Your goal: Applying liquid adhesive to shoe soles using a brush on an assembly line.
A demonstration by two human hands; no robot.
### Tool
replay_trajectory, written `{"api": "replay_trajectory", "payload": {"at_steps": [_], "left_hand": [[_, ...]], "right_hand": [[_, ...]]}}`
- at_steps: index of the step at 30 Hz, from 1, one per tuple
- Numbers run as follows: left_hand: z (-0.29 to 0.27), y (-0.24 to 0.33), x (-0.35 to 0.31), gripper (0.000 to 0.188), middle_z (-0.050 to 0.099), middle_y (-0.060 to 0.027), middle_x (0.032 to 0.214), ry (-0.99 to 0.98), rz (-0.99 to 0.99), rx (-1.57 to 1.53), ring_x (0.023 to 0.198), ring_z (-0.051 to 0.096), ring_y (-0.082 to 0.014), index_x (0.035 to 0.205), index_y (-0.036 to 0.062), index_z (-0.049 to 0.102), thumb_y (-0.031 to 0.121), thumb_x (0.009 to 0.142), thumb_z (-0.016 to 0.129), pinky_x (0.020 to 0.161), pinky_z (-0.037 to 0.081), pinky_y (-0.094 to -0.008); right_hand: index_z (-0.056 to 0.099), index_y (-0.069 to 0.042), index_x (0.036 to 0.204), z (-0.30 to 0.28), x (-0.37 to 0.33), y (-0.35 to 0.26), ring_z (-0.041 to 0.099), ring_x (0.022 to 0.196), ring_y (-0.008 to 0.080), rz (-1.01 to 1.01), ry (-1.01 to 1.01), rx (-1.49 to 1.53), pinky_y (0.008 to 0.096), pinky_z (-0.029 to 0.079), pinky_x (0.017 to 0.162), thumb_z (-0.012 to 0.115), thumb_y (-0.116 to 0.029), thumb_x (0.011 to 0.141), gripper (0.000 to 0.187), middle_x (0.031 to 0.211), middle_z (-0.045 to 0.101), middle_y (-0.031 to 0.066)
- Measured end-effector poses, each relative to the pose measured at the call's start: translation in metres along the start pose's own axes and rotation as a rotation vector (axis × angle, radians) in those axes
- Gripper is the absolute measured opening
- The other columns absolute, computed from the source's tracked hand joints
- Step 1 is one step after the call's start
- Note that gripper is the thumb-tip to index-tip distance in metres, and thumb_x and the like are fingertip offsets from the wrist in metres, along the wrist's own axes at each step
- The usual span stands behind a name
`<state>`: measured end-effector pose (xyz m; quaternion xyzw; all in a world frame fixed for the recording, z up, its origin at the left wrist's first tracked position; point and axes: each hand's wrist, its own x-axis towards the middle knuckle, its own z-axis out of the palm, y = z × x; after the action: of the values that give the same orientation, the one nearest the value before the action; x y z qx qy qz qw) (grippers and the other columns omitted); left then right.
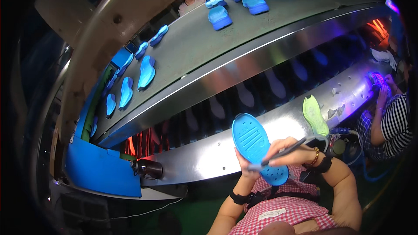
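Note:
A blue shoe sole (251,135) is tilted up in front of my chest, its ridged and dotted face toward me. My left hand (247,167) is closed round the sole's left edge; part of the fingers is hidden behind it. Across the sole's lower half, my right hand (285,150) grips a thin brush (291,149) with a dark handle. The brush's pale, blurred tip lies over the sole near my left fingers; whether it touches cannot be made out. A yellow-green sole (315,115) rests on the metal ledge just beyond my right hand.
Beyond the metal ledge (196,162), a dark conveyor belt (183,56) carries several blue soles (147,72). Soles also show on a lower level with red glowing heaters. A dark brown mug-like container (150,169) stands at left. At right, a co-worker's arm (379,117) reaches under purple light.

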<state>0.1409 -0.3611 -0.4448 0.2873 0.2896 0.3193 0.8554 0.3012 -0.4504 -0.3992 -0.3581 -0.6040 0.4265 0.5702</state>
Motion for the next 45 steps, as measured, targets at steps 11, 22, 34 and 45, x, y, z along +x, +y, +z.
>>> {"api": "replay_trajectory", "payload": {"at_steps": [11,22,34,45], "left_hand": [[0.001,0.0,0.013,0.088,0.058,-0.0177,0.103,-0.139,0.167,-0.105,0.087,0.059,-0.0319,0.124,0.0075,0.041,0.077,0.077,0.014,0.08,0.048,-0.043],[0.036,0.0,0.013,0.081,0.061,-0.0122,0.082,-0.085,0.361,-0.006,0.073,0.061,-0.0246,0.117,0.0087,0.047,0.075,0.078,0.019,0.068,0.052,-0.0381],[0.022,0.012,0.021,0.097,0.061,-0.0182,0.084,-0.098,0.44,-0.216,0.072,0.059,-0.0326,0.115,0.0048,0.049,0.084,0.069,0.018,0.071,0.049,-0.0461],[0.027,0.028,0.014,0.093,0.059,-0.0166,0.091,-0.225,0.537,-0.126,0.077,0.057,-0.0323,0.119,0.0104,0.048,0.084,0.069,0.023,0.074,0.046,-0.0446]], "right_hand": [[0.068,-0.005,0.092,-0.006,-0.011,-0.001,0.061,0.083,0.0174,0.058,0.366,-0.129,0.0281,0.048,0.075,0.068,-0.016,0.074,0.021,0.087,0.064,0.0111],[0.067,-0.002,0.089,-0.002,-0.015,0.001,0.06,0.078,0.0152,0.05,0.207,-0.023,0.0275,0.047,0.072,0.066,-0.015,0.074,0.02,0.083,0.065,0.01],[0.068,-0.004,0.09,-0.012,-0.032,-0.015,0.06,0.082,0.0189,-0.138,0.043,0.053,0.0306,0.048,0.074,0.071,-0.003,0.068,0.022,0.086,0.066,0.0092],[0.067,-0.003,0.09,-0.015,-0.038,-0.007,0.06,0.086,0.0199,0.03,0.295,-0.194,0.0305,0.047,0.079,0.069,-0.003,0.071,0.019,0.088,0.065,0.0105]]}}
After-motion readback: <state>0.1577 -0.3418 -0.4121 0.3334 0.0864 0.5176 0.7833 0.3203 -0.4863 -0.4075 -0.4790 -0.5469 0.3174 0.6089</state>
